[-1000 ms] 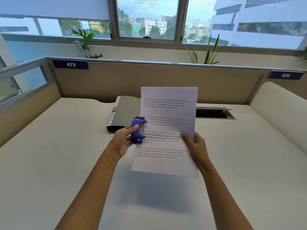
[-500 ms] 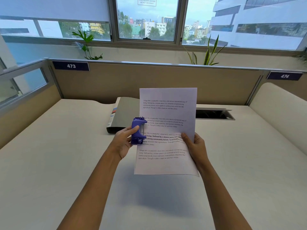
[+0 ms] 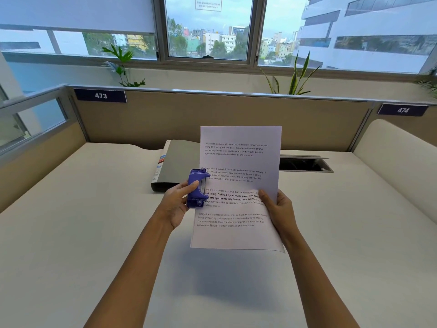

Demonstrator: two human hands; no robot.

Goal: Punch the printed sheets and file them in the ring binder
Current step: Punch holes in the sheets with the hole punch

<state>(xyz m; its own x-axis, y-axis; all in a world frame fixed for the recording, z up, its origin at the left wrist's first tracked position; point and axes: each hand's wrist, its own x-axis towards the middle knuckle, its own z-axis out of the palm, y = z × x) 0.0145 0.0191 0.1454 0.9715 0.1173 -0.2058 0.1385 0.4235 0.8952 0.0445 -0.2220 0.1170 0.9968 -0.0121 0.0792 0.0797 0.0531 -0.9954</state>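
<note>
The left hand [image 3: 176, 204] has its grip curled round the purple punch [image 3: 196, 188], thumb lying across it. The purple punch sits on the left edge of the printed sheet [image 3: 238, 181]. The right hand [image 3: 279, 207] pinches the sheet's right edge in a narrow grip. Both are held up in the air, just in front of the closed ring binder [image 3: 179, 162], which lies flat on the tabletop [image 3: 71, 233].
</note>
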